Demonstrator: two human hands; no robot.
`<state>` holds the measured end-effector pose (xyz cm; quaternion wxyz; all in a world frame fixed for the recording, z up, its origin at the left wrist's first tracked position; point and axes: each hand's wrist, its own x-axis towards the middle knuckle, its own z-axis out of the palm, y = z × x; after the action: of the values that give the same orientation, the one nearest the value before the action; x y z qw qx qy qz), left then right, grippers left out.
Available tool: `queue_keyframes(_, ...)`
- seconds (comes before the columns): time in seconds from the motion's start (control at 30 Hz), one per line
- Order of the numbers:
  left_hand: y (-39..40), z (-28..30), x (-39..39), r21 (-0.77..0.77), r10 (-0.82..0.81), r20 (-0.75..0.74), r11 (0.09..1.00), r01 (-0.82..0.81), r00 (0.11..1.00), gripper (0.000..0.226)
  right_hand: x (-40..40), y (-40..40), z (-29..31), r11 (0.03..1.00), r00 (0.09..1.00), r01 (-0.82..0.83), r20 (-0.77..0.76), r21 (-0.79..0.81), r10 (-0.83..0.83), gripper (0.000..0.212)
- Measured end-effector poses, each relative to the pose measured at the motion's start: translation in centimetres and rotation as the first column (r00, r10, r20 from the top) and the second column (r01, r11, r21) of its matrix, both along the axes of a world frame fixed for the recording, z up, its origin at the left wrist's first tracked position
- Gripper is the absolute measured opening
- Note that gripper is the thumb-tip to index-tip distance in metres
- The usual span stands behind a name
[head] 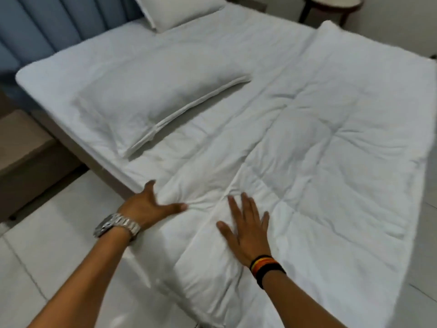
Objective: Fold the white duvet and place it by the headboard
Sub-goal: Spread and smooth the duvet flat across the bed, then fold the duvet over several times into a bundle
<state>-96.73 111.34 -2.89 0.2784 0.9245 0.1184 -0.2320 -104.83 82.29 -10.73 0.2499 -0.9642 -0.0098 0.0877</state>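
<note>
Duvet: the white duvet (307, 143) lies spread flat over the foot half of the bed (59, 67), with its near edge hanging off the mattress toward you. It may already be doubled once (there's a long raised edge running up it), but I can't say for sure.
Left hand: your left hand (147, 204) is open, thumb out, pressing on the duvet's edge right at the bed's side. It's gripping nothing.
Right hand: your right hand (246, 226) is flat too, fingers spread on the quilted top, just beside the left. No grasp there either.
Pillows: one pillow (151, 102) sits mid-bed, another pillow (179, 10) lies up by the blue headboard (47, 27).
Progress: early, I'd say. You're smoothing, not folding. Left to do: the folding into a compact bundle, then carrying it to the headboard, well away from here.
</note>
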Motion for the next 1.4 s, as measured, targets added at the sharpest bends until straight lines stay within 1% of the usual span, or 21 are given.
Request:
queue_keyframes(0.03, 1.0, 0.1, -0.7, -0.005, -0.019, -0.059, 1.0, 0.018, 0.998, 0.15, -1.4, -0.7, -0.1, 1.0, 0.993, 0.021, -0.114, -0.021, -0.023, 0.076)
queue_keyframes(0.1, 2.1, -0.9, -2.5, -0.153, -0.035, -0.11, 0.988, 0.018, 0.993, 0.142, -4.3, -2.3, -0.8, 0.994, 0.969, 0.07, -0.23, -0.08, -0.086, 0.079)
queue_keyframes(0.17, 2.5, -2.3, -5.0, -0.253, -0.053, -0.115, 0.967, 0.023, 0.992, 0.14, -7.4, -4.2, -1.4, 0.983, 0.958, 0.134, -0.24, -0.122, -0.161, 0.082)
queue_keyframes(0.23, 2.1, -3.9, -7.3, -0.257, -0.076, -0.053, 0.965, 0.06, 0.996, 0.145, -11.1, -6.4, -2.0, 0.951, 0.937, 0.265, -0.191, -0.157, -0.293, 0.084)
queue_keyframes(0.3, 1.3, -5.2, -8.5, -0.212, -0.091, 0.013, 0.973, 0.092, 0.996, 0.148, -15.2, -8.9, -2.8, 0.868, 0.864, 0.455, -0.137, -0.2, -0.485, 0.083)
queue_keyframes(0.37, 0.4, -6.9, -9.1, -0.203, -0.055, 0.004, 0.978, 0.055, 0.998, 0.149, -19.6, -10.9, -3.7, 0.727, 0.721, 0.657, -0.118, -0.198, -0.683, 0.09)
queue_keyframes(0.43, 0.5, -8.9, -9.4, -0.24, 0.047, -0.015, 0.969, -0.05, 0.999, 0.144, -22.8, -12.1, -4.7, 0.578, 0.567, 0.8, -0.114, -0.157, -0.816, 0.104)
queue_keyframes(0.5, 1.2, -10.6, -9.2, -0.263, 0.137, -0.034, 0.954, -0.141, 0.99, 0.139, -24.4, -12.4, -5.6, 0.405, 0.396, 0.914, -0.141, -0.038, -0.907, 0.125)
queue_keyframes(0.6, 1.8, -12.6, -8.3, -0.336, 0.126, -0.02, 0.934, -0.126, 0.992, 0.121, -25.1, -11.6, -6.6, 0.074, 0.119, 0.981, -0.252, 0.182, -0.96, 0.147)
queue_keyframes(0.63, 1.9, -12.8, -8.2, -0.36, 0.11, -0.002, 0.927, -0.103, 0.994, 0.111, -25.0, -11.2, -6.6, -0.004, 0.056, 0.979, -0.291, 0.203, -0.955, 0.148)
queue_keyframes(0.67, 2.0, -12.9, -8.2, -0.387, 0.093, 0.012, 0.918, -0.081, 0.996, 0.098, -25.1, -10.9, -6.6, -0.047, 0.025, 0.974, -0.312, 0.22, -0.95, 0.146)
queue_keyframes(0.77, 3.2, -11.4, -7.7, -0.395, 0.065, 0.093, 0.918, -0.022, 0.994, 0.064, -26.1, -11.3, -4.9, -0.055, 0.002, 0.962, -0.208, 0.268, -0.978, 0.126)
queue_keyframes(0.83, 5.5, -9.9, -7.2, -0.373, 0.065, 0.161, 0.928, 0.0, 0.985, 0.061, -28.5, -12.5, -2.9, -0.045, -0.028, 0.962, -0.066, 0.27, -0.997, 0.104)
queue_keyframes(0.87, 6.9, -9.3, -6.8, -0.348, 0.052, 0.172, 0.937, 0.011, 0.984, 0.069, -30.2, -13.0, -2.1, -0.049, -0.043, 0.966, -0.031, 0.254, -0.999, 0.099)
queue_keyframes(0.9, 8.1, -9.0, -6.7, -0.302, 0.025, 0.147, 0.953, 0.021, 0.989, 0.081, -31.8, -13.0, -1.7, -0.064, -0.055, 0.975, -0.049, 0.211, -0.997, 0.098)
queue_keyframes(1.0, 9.5, -10.2, -7.5, -0.19, 0.013, -0.007, 0.982, -0.014, 1.0, 0.119, -34.4, -11.6, -2.5, -0.087, -0.067, 0.993, -0.221, 0.079, -0.973, 0.105)
queue_keyframes(1.07, 9.2, -11.8, -8.4, -0.184, 0.063, -0.044, 0.981, -0.07, 0.997, 0.128, -34.5, -10.7, -3.4, -0.103, -0.079, 0.992, -0.263, 0.077, -0.961, 0.105)
queue_keyframes(1.13, 8.8, -13.2, -9.1, -0.202, 0.136, -0.079, 0.968, -0.15, 0.988, 0.124, -34.7, -9.4, -4.3, -0.091, -0.058, 0.991, -0.293, 0.101, -0.954, 0.108)
queue_keyframes(1.2, 8.5, -14.2, -10.1, -0.17, 0.19, -0.125, 0.963, -0.21, 0.974, 0.119, -35.9, -7.2, -5.6, -0.124, -0.063, 0.98, -0.354, 0.153, -0.933, 0.112)
queue_keyframes(1.33, 7.4, -15.5, -13.9, -0.191, 0.242, -0.145, 0.945, -0.267, 0.959, 0.106, -36.5, -2.4, -7.8, -0.311, -0.145, 0.926, -0.562, 0.212, -0.815, 0.114)
queue_keyframes(1.4, 6.6, -17.4, -14.9, -0.268, 0.287, -0.177, 0.906, -0.326, 0.942, 0.1, -35.7, -1.2, -9.6, -0.327, -0.113, 0.907, -0.597, 0.264, -0.794, 0.108)
